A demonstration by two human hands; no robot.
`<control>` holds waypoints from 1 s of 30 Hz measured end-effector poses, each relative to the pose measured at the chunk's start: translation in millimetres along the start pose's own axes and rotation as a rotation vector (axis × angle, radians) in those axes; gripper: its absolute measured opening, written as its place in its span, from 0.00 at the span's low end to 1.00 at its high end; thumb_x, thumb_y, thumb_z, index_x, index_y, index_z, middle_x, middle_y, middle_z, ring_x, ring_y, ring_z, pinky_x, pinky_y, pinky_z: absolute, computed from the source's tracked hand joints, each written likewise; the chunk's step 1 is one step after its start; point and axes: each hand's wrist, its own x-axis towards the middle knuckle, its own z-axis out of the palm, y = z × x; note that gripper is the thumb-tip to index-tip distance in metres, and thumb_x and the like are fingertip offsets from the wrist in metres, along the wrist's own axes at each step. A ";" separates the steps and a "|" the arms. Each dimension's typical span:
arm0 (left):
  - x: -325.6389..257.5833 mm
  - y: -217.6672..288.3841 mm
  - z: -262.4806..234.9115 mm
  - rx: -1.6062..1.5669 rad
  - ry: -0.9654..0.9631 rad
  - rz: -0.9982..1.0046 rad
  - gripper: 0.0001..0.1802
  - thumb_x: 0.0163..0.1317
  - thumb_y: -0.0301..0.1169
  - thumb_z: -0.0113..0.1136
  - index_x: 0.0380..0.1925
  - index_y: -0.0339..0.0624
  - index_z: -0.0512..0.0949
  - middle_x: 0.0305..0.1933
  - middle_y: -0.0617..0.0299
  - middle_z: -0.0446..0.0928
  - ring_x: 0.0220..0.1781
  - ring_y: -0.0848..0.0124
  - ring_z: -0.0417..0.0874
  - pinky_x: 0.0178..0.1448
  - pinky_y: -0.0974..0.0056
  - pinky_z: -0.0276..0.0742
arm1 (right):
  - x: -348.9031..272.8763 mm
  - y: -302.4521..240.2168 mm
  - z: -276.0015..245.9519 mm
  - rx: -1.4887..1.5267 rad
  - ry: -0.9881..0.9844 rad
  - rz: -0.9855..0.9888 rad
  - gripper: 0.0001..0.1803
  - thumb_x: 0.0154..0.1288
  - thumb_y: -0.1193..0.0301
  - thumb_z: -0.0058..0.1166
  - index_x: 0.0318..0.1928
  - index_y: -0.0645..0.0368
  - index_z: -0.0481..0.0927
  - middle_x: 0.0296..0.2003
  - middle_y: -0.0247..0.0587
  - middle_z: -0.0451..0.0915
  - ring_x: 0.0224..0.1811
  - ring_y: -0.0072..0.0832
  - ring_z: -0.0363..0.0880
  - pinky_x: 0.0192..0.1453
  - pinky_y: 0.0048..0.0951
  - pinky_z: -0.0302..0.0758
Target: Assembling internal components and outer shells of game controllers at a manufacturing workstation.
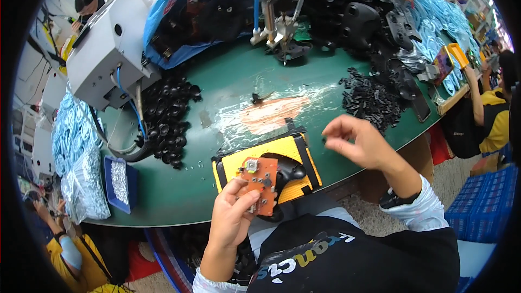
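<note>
My left hand (233, 214) grips an orange-brown circuit board (266, 187) between thumb and fingers. A small metal-framed square part (252, 165) sits near the board's upper end. Just beneath and beyond it, a black game controller shell (292, 170) lies on a yellow pad (239, 157) with black strips along its sides. My right hand (355, 140) is raised to the right of the pad, apart from the board. Its thumb and forefinger pinch a small black piece (324, 140), too small to make out fully.
Round black caps (165, 114) heap at the left, beside a grey machine (108, 49) and a blue bin (119, 184). Small black parts (372, 100) pile at the right. A metal press (279, 27) and black controller shells (361, 21) stand at the back. Other people work on both sides.
</note>
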 end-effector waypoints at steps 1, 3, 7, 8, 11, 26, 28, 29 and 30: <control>-0.3 -1.3 0.6 0.010 0.003 0.014 0.22 0.64 0.19 0.59 0.58 0.33 0.70 0.51 0.54 0.80 0.49 0.68 0.85 0.50 0.65 0.82 | -4.5 -7.8 16.0 0.151 -0.037 -0.004 0.10 0.66 0.74 0.61 0.46 0.64 0.81 0.36 0.35 0.84 0.37 0.18 0.79 0.42 0.23 0.76; 3.3 -3.1 7.6 -0.001 -0.012 0.035 0.23 0.62 0.19 0.63 0.58 0.33 0.70 0.51 0.54 0.81 0.49 0.69 0.85 0.50 0.66 0.82 | -14.4 -21.0 43.8 0.384 -0.083 0.014 0.10 0.67 0.75 0.60 0.47 0.64 0.81 0.37 0.34 0.84 0.39 0.17 0.80 0.44 0.22 0.77; 6.4 -9.9 11.7 -0.039 -0.026 0.056 0.24 0.65 0.21 0.61 0.60 0.36 0.68 0.51 0.58 0.80 0.49 0.71 0.84 0.48 0.65 0.83 | -17.6 -29.6 83.4 0.546 -0.053 0.050 0.10 0.68 0.77 0.60 0.49 0.65 0.83 0.40 0.37 0.85 0.40 0.17 0.82 0.45 0.19 0.79; 6.4 -10.9 12.7 -0.041 -0.016 0.062 0.24 0.65 0.21 0.61 0.60 0.36 0.68 0.51 0.58 0.80 0.49 0.71 0.84 0.48 0.65 0.83 | -16.3 -28.7 88.4 0.558 -0.037 0.073 0.10 0.67 0.77 0.60 0.48 0.65 0.83 0.40 0.37 0.85 0.40 0.17 0.82 0.45 0.19 0.79; 5.5 -14.0 14.1 -0.042 -0.022 0.151 0.22 0.67 0.21 0.59 0.60 0.35 0.67 0.52 0.57 0.78 0.48 0.70 0.84 0.49 0.64 0.85 | -19.4 -35.6 90.5 0.448 -0.013 0.057 0.11 0.66 0.78 0.61 0.48 0.67 0.83 0.40 0.39 0.86 0.41 0.19 0.83 0.46 0.20 0.80; 8.1 -18.0 12.9 0.054 -0.054 0.257 0.20 0.69 0.22 0.57 0.59 0.34 0.67 0.53 0.57 0.76 0.51 0.72 0.82 0.51 0.66 0.82 | -13.2 -32.7 89.8 0.696 -0.017 0.181 0.09 0.64 0.81 0.62 0.44 0.70 0.82 0.37 0.47 0.86 0.39 0.27 0.87 0.45 0.25 0.85; 8.7 -17.4 13.0 0.118 -0.063 0.284 0.20 0.69 0.23 0.57 0.59 0.34 0.66 0.53 0.57 0.76 0.51 0.72 0.81 0.52 0.67 0.81 | -13.9 -31.8 91.1 0.691 -0.007 0.162 0.08 0.64 0.81 0.62 0.44 0.70 0.82 0.37 0.46 0.86 0.39 0.26 0.87 0.46 0.25 0.85; 10.6 -16.8 14.0 0.195 -0.056 0.311 0.20 0.69 0.23 0.56 0.59 0.34 0.66 0.53 0.56 0.77 0.52 0.71 0.81 0.54 0.66 0.79 | -14.5 -30.4 91.3 0.685 0.009 0.145 0.08 0.64 0.82 0.62 0.43 0.70 0.82 0.37 0.46 0.86 0.40 0.26 0.87 0.46 0.24 0.85; 12.4 -16.3 14.9 0.273 -0.049 0.338 0.20 0.69 0.24 0.56 0.59 0.33 0.66 0.52 0.55 0.77 0.52 0.70 0.81 0.55 0.66 0.78 | -16.4 -29.6 92.9 0.684 0.014 0.148 0.08 0.64 0.82 0.62 0.43 0.70 0.82 0.37 0.46 0.86 0.40 0.26 0.87 0.46 0.24 0.85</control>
